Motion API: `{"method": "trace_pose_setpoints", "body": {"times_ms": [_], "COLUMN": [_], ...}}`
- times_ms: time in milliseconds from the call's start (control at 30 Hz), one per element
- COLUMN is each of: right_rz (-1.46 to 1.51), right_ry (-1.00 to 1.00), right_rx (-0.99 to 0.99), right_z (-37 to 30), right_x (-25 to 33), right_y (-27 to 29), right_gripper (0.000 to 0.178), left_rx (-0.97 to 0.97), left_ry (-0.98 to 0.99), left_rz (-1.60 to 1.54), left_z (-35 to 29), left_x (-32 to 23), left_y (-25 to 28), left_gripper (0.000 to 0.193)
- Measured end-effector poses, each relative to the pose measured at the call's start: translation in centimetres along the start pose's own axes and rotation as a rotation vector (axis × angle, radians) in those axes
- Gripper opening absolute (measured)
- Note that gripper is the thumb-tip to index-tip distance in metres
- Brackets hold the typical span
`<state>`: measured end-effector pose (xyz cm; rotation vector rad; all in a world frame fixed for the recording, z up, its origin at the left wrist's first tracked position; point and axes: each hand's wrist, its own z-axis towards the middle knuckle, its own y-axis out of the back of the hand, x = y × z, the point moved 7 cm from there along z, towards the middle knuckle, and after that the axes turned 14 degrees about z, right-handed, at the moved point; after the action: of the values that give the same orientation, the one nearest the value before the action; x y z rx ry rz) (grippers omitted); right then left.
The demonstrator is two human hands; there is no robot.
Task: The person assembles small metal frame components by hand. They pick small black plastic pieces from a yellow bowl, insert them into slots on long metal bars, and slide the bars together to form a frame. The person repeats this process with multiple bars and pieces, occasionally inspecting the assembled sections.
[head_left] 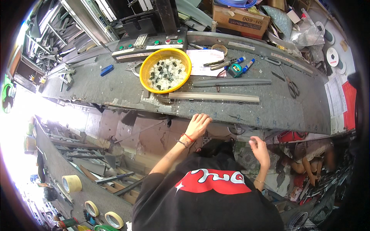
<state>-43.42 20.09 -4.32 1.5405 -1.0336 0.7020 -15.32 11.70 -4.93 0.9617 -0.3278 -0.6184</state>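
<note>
Left hand [199, 125] at near edge of bench [300, 106]: fingers loosely spread, seemingly empty. Right hand [260, 152]: half-curled, seemingly empty. Pale strip [216, 97], beyond, probably steadies best two-handed.

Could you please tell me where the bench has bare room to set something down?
The bench looks mostly bare at right between the scissors and front edge, and at left between the blue block and short strips. It is crowded right of the yellow basket, with paper, pliers, markers and tape measure.

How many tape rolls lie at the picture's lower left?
3: wide roll highest; narrower roll below it, rightward; third roll right of that, lowest. More may be hidden.
</note>
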Motion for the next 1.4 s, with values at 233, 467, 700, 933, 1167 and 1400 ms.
{"method": "trace_pose_setpoints", "body": {"times_ms": [233, 467, 700, 933, 1167, 1400], "right_rz": [0.063, 0.030, 0.318, 0.224, 0.281, 0.954], "right_ry": [0.117, 0.071, 0.067, 0.036, 0.245, -0.029], "right_rx": [-0.141, -0.626, -0.604, -0.673, -0.803, -0.736], "right_z": [2.3, 2.4, 3.4, 4.9, 5.5, 4.3], "right_x": [2.3, -5.1, -12.6, -14.8, -15.9, -17.4], "right_y": [2.7, 7.2, 4.1, 4.6, 6.2, 6.7], "right_gripper": [0.045, 0.078, 0.075, 0.056, 0.018, 0.018], "left_rx": [0.232, 0.214, 0.209, 0.183, 0.165, 0.120], "left_ry": [0.037, -0.004, 0.026, 0.092, 0.074, -0.037], "left_rz": [-0.084, 0.030, -0.095, -0.041, -0.067, -0.233], "left_z": [0.5, -0.1, 0.9, 1.2, 2.4, 5.2], "left_x": [1.1, 2.8, 3.0, 2.0, -0.7, -5.2], "left_y": [-1.3, -1.6, -1.6, -0.9, -1.3, -1.2], "left_gripper": [0.052, 0.033, 0.016, 0.015, 0.022, 0.023]}}
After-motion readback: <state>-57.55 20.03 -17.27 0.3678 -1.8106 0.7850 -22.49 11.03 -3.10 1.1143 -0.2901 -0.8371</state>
